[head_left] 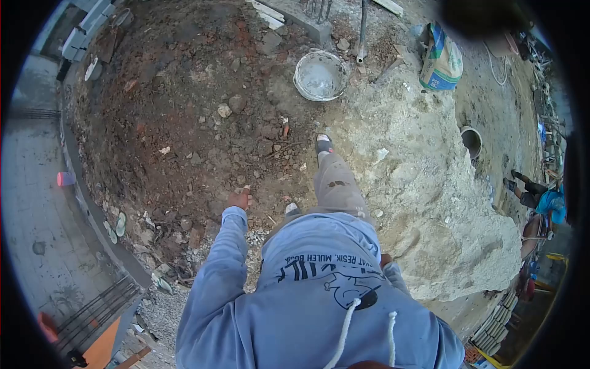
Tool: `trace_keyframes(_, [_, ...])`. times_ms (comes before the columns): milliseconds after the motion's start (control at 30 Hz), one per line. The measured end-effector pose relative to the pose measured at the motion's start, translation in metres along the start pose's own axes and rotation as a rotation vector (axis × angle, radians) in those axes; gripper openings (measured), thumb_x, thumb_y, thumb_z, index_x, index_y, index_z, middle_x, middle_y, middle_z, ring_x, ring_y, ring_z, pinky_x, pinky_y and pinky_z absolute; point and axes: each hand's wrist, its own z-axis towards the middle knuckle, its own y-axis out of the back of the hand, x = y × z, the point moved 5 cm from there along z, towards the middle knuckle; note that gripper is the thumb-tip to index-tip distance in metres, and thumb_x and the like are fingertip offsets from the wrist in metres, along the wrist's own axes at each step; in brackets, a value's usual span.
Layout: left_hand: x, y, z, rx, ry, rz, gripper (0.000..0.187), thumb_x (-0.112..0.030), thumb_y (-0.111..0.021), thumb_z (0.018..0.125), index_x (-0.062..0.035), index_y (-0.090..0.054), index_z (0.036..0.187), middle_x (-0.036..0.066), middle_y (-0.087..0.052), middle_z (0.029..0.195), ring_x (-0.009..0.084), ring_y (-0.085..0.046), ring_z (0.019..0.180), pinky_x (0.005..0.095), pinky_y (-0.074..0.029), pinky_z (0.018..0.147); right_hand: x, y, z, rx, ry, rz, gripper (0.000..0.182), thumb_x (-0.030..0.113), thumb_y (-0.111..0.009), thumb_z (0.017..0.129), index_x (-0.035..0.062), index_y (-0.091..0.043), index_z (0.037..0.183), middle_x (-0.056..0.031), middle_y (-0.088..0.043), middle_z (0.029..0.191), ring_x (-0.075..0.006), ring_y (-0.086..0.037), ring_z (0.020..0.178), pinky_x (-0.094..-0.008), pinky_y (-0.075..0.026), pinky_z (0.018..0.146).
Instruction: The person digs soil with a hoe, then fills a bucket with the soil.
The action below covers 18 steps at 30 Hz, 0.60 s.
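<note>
My left hand (pixel 239 198) hangs at the end of a blue sleeve above dark, rubbly soil, its fingers curled together with no object visible in them. Of my right hand (pixel 385 261), only a small part shows beside the hoodie (pixel 319 295), over the pale sand heap; its fingers are hidden. My leg in soiled trousers (pixel 338 184) is stretched forward, the shoe (pixel 323 144) on the ground. Ahead of it stands a round bucket (pixel 321 75) with greyish material inside.
A cement bag (pixel 441 64) leans at the upper right. Pale sand (pixel 430 215) spreads on my right, with a round container (pixel 471 142) beyond it. Another person in blue (pixel 551 204) is at the far right. Steel bars (pixel 98 313) and slippers (pixel 120 224) lie left.
</note>
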Motion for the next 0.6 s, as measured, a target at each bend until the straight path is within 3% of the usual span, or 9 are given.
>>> trace_keyframes(100, [-0.046, -0.047, 0.008, -0.059, -0.006, -0.053, 0.022, -0.029, -0.058, 0.085, -0.0077, -0.053, 0.086, 0.006, -0.060, 0.069, 0.0122, -0.049, 0.047, 0.0270, -0.034, 0.038, 0.071, 0.109, 0.034, 0.051, -0.115, 0.291, 0.039, 0.032, -0.064, 0.075, -0.0012, -0.063, 0.095, -0.0169, -0.065, 0.083, -0.0295, -0.065, 0.076, -0.0381, -0.051, 0.070])
trace_keyframes(200, [-0.066, -0.085, 0.042, -0.013, -0.030, -0.048, 0.032, -0.037, -0.061, 0.081, -0.0100, -0.057, 0.097, 0.004, -0.061, 0.075, 0.0131, -0.054, 0.055, 0.0276, -0.043, 0.048, 0.125, 0.204, 0.101, 0.184, -0.322, 0.425, 0.046, 0.038, -0.062, 0.076, -0.0009, -0.062, 0.102, -0.0172, -0.065, 0.091, -0.0300, -0.063, 0.086, -0.0394, -0.049, 0.076])
trace_keyframes(300, [-0.057, -0.112, 0.099, -0.099, 0.096, -0.086, 0.039, -0.039, -0.063, 0.079, -0.0060, -0.059, 0.098, 0.010, -0.064, 0.085, 0.0206, -0.063, 0.075, 0.0320, -0.049, 0.062, 0.205, 0.348, 0.165, 0.068, -0.222, 0.071, 0.048, 0.033, -0.073, 0.067, -0.0044, -0.063, 0.095, -0.0146, -0.066, 0.082, -0.0264, -0.065, 0.074, -0.0363, -0.051, 0.066])
trace_keyframes(333, [-0.026, -0.116, 0.141, -0.133, 0.126, 0.063, 0.045, -0.041, -0.064, 0.076, -0.0042, -0.057, 0.101, 0.013, -0.064, 0.090, 0.0243, -0.063, 0.082, 0.0334, -0.048, 0.070, 0.181, 0.348, 0.246, 0.037, -0.156, 0.047, 0.048, 0.033, -0.073, 0.066, -0.0046, -0.063, 0.093, -0.0155, -0.066, 0.081, -0.0261, -0.065, 0.070, -0.0351, -0.051, 0.061])
trace_keyframes(400, [-0.025, -0.128, 0.168, -0.163, 0.231, 0.232, 0.052, -0.044, -0.066, 0.074, -0.0024, -0.056, 0.104, 0.016, -0.064, 0.094, 0.0280, -0.062, 0.089, 0.0347, -0.048, 0.078, 0.203, 0.413, 0.297, 0.031, -0.199, 0.008, 0.051, 0.034, -0.072, 0.067, -0.0052, -0.060, 0.097, -0.0193, -0.065, 0.083, -0.0282, -0.065, 0.073, -0.0373, -0.052, 0.066])
trace_keyframes(467, [-0.137, -0.176, 0.198, -0.167, 0.069, 0.679, 0.056, -0.045, -0.065, 0.076, -0.0029, -0.051, 0.110, 0.009, -0.061, 0.090, 0.0210, -0.059, 0.083, 0.0318, -0.048, 0.074, 0.241, 0.486, 0.324, -0.144, -0.105, -0.161, 0.057, 0.033, -0.068, 0.069, -0.0041, -0.047, 0.107, -0.0225, -0.062, 0.095, -0.0334, -0.064, 0.078, -0.0398, -0.053, 0.070])
trace_keyframes(500, [-0.238, -0.203, 0.197, -0.123, 0.085, 0.432, 0.069, -0.044, -0.070, 0.072, 0.0010, -0.045, 0.118, 0.014, -0.059, 0.097, 0.0242, -0.057, 0.094, 0.0311, -0.045, 0.084, 0.261, 0.515, 0.339, -0.107, -0.160, -0.095, 0.056, 0.025, -0.059, 0.071, -0.0031, -0.040, 0.115, -0.0285, -0.057, 0.105, -0.0398, -0.056, 0.099, -0.0434, -0.046, 0.086])
trace_keyframes(567, [-0.267, -0.249, 0.273, -0.085, 0.016, 0.023, 0.076, -0.042, -0.072, 0.071, 0.0038, -0.040, 0.122, 0.018, -0.054, 0.107, 0.0230, -0.053, 0.100, 0.0317, -0.043, 0.088, 0.306, 0.567, 0.362, -0.197, -0.156, -0.140, 0.052, 0.021, -0.055, 0.073, 0.0001, -0.035, 0.116, -0.0291, -0.058, 0.100, -0.0417, -0.057, 0.095, -0.0452, -0.046, 0.083])
trace_keyframes(600, [-0.284, -0.268, 0.312, -0.067, -0.090, 0.146, 0.080, -0.041, -0.073, 0.071, 0.0026, -0.035, 0.126, 0.020, -0.050, 0.116, 0.0262, -0.051, 0.106, 0.0338, -0.042, 0.090, 0.319, 0.583, 0.381, -0.261, -0.130, -0.143, 0.049, 0.019, -0.055, 0.073, 0.0012, -0.037, 0.114, -0.0284, -0.059, 0.096, -0.0419, -0.058, 0.091, -0.0455, -0.047, 0.081])
